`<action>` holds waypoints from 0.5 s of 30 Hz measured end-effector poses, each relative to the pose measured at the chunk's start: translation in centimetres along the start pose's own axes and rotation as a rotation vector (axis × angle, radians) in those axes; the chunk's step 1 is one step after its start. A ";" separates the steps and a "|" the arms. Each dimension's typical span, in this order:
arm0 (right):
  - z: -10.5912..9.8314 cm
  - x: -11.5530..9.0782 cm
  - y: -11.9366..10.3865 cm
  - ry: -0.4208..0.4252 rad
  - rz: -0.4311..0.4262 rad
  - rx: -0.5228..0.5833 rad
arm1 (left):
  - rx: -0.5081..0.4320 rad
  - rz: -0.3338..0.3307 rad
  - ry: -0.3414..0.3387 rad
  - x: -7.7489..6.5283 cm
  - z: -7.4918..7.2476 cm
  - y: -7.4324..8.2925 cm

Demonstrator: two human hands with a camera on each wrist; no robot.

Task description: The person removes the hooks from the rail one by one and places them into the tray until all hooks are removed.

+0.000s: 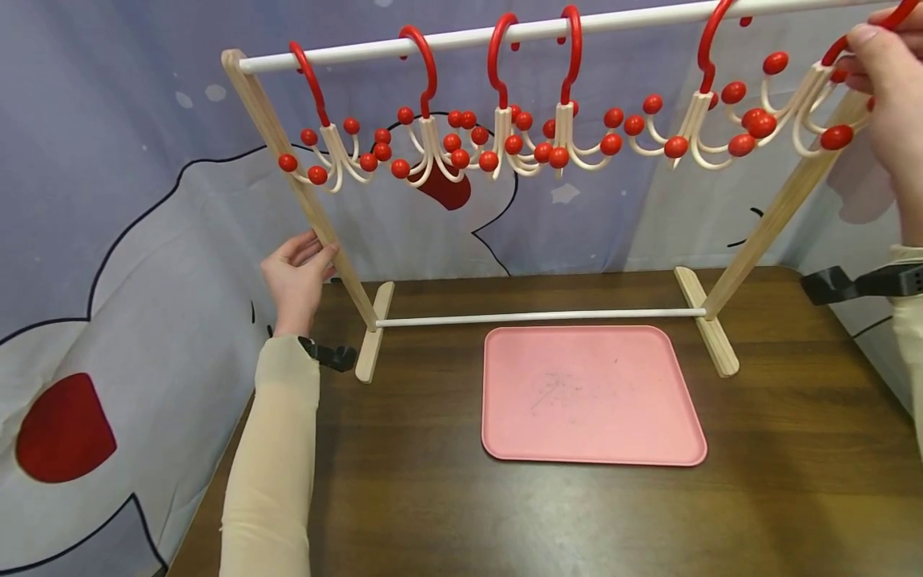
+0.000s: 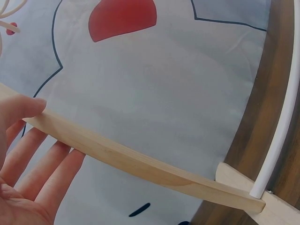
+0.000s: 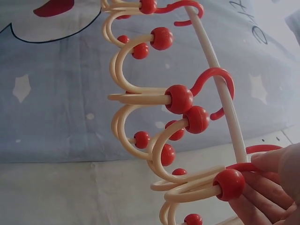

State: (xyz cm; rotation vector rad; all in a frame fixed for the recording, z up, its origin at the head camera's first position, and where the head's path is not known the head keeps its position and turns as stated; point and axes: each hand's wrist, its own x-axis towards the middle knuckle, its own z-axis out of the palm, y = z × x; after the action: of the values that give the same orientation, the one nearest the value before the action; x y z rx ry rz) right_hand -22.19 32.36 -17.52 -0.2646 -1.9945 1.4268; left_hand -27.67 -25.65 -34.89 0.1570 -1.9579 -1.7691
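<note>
At the right end of the top rail (image 1: 649, 17): right hand (image 1: 894, 96) on a red hook (image 1: 836, 50), left hand (image 1: 297, 276) on a post

Right hand: thumb and fingers pinch the hook of the sixth, rightmost multi-prong hanger (image 1: 809, 90). This hanger sits at the rail's end, its body slanting; whether its hook bears on the rail or is lifted off cannot be told.

Left hand: thumb on one side, fingers on the other, pinching the left wooden post (image 1: 303, 192) partway up. In the left wrist view the fingers lie fairly straight and slightly apart.

Rack: white top rail between the left post and the right wooden post (image 1: 755, 240); a lower white rail (image 1: 447, 320) joins them near the feet, which stand on the brown bench (image 1: 404, 497).

Five more red-hooked hangers (image 1: 694, 116) hang from the top rail. Each has a pale stem and curved prongs tipped with red balls (image 3: 229, 184). Third and fourth from left hang close together; the leftmost is near the left post.

Pink rectangular tray (image 1: 591, 401): flat on the bench, just in front of the lower rail, dark marks on its surface. Patterned cloth (image 1: 180, 256) behind. Cream sleeves (image 1: 281, 441), a black device (image 1: 332, 354) at each wrist.
</note>
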 end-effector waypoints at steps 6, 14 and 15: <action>-0.5 -0.9 0.1 0.010 -0.010 -0.089 | 0.001 0.003 0.000 -0.1 0.0 0.0; -0.6 -1.5 0.6 0.019 -0.038 -0.073 | 0.002 0.004 0.003 -0.1 0.0 0.0; -0.6 -1.5 0.7 0.019 -0.032 -0.063 | 0.001 0.004 0.005 -0.1 0.0 0.0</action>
State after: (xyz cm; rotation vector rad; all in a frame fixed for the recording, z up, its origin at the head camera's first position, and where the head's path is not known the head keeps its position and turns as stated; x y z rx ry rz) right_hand -20.84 32.33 -18.61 -0.2722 -2.0216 1.3382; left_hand -27.55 -25.60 -34.90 0.1571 -1.9545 -1.7638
